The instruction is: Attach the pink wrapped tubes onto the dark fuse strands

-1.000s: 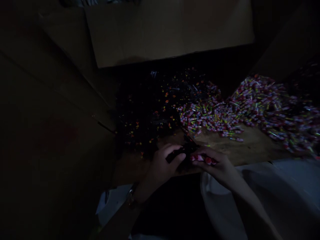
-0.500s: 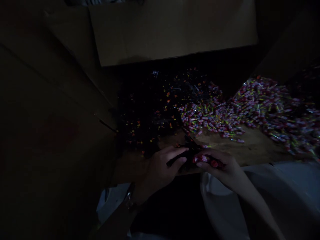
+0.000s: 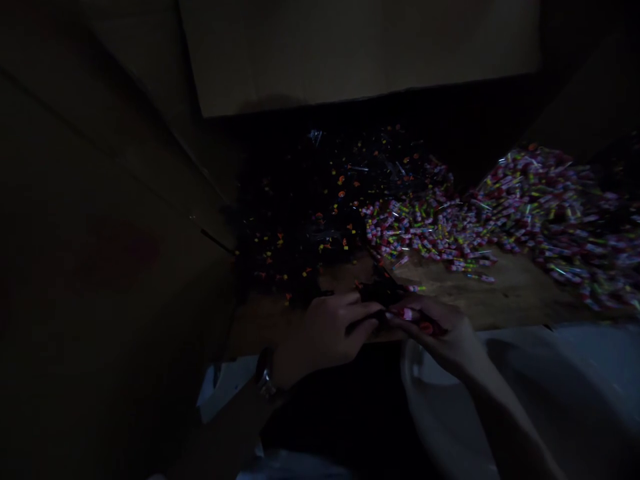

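Observation:
In the dim light, my right hand (image 3: 450, 330) is closed round several small red pieces (image 3: 426, 327), one with a pink-white label (image 3: 407, 314). They look like the little tubes in the pile. My left hand (image 3: 335, 330), with a watch (image 3: 266, 381) on its wrist, meets the right fingertips from the left. Its thumb and forefinger are bent round a dark gap, and whatever they pinch is too dark to make out. Just beyond both hands lies dark stuff (image 3: 383, 288) on the wooden board (image 3: 445, 293). A single small tube (image 3: 416, 289) rests beside it.
A large heap of small pink, red and yellow tubes (image 3: 535, 200) spreads over the right side. Tiny orange and yellow bits (image 3: 341, 194) are scattered on a dark area at left. Cardboard (image 3: 360, 53) walls the back and left. Below my right arm stands a pale round container (image 3: 415, 400).
My left hand has moved slightly right, so its fingertips now meet those of my right hand. The right fingers have closed further over the red pieces. The view has shifted a little.

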`<state>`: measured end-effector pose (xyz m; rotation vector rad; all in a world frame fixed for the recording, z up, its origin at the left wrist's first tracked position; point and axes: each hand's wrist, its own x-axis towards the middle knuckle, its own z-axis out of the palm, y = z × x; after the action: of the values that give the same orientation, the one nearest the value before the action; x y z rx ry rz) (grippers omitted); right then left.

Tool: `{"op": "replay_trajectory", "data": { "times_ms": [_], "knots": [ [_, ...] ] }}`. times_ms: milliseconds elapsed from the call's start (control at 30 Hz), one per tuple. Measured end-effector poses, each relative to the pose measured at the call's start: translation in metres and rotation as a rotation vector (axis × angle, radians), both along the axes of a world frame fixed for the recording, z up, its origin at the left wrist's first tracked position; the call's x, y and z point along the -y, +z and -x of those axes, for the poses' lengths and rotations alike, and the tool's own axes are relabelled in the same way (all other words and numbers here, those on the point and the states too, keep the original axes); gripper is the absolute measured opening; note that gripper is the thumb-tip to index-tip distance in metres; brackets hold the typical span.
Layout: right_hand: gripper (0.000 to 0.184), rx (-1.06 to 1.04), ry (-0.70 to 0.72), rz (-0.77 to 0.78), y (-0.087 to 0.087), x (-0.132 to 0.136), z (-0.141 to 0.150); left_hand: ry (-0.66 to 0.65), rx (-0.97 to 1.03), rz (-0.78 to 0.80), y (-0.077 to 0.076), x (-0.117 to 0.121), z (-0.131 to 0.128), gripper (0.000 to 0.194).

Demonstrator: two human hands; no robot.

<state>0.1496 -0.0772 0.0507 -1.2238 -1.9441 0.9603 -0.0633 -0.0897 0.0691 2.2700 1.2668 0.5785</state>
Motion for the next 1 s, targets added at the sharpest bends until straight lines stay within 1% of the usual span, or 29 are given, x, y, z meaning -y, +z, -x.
{"op": "replay_trajectory", "data": {
  "times_ms": [67,167,233,267,333,400,467,500,567,633,700,733,800,900,967,1000],
  "knots": [
    [0.019,0.004,-0.019,0.003,-0.011,0.001,0.003,-0.004,-0.005,0.051,-0.009,0.001,-0.002,0.029],
    [0.017,0.043,0.022,0.037,-0.032,-0.002,0.002,-0.035,-0.1,0.094,-0.024,0.001,-0.003,0.032],
    [0.017,0.082,0.024,0.001,-0.044,-0.007,-0.003,-0.025,-0.18,0.044,-0.033,-0.002,0.003,0.038],
    [0.018,0.105,0.002,-0.043,-0.047,-0.009,-0.006,0.011,-0.228,-0.003,-0.036,-0.005,0.009,0.041],
    [0.02,0.175,-0.075,-0.142,-0.05,-0.012,-0.014,0.126,-0.349,-0.1,-0.04,-0.011,0.023,0.049],
    [0.024,0.263,-0.161,-0.189,-0.049,-0.014,-0.022,0.207,-0.474,-0.141,-0.042,-0.015,0.038,0.052],
    [0.028,0.309,-0.221,-0.174,-0.046,-0.013,-0.027,0.218,-0.562,-0.139,-0.045,-0.016,0.048,0.043],
    [0.03,0.296,-0.24,-0.153,-0.045,-0.012,-0.027,0.205,-0.586,-0.138,-0.047,-0.016,0.051,0.038],
    [0.034,0.199,-0.238,-0.069,-0.043,-0.008,-0.024,0.183,-0.599,-0.152,-0.049,-0.015,0.052,0.029],
    [0.037,0.046,-0.193,0.049,-0.042,-0.003,-0.016,0.198,-0.553,-0.153,-0.05,-0.013,0.05,0.029],
    [0.031,-0.057,-0.107,0.151,-0.039,0.001,-0.006,0.264,-0.451,-0.102,-0.049,-0.013,0.048,0.031],
    [0.025,-0.073,-0.061,0.177,-0.037,0.002,-0.002,0.315,-0.39,-0.066,-0.049,-0.013,0.047,0.033],
    [0.019,-0.057,0.008,0.175,-0.032,0.003,0.007,0.408,-0.257,-0.007,-0.048,-0.014,0.044,0.034],
    [0.018,-0.071,0.044,0.118,-0.023,0.002,0.017,0.507,-0.043,0.063,-0.048,-0.014,0.039,0.032],
    [0.018,-0.116,0.043,0.112,-0.019,0.001,0.023,0.527,0.116,0.163,-0.044,-0.013,0.035,0.031],
    [0.018,-0.141,0.031,0.126,-0.018,0.0,0.025,0.508,0.195,0.233,-0.041,-0.011,0.034,0.031]
  ]
}}
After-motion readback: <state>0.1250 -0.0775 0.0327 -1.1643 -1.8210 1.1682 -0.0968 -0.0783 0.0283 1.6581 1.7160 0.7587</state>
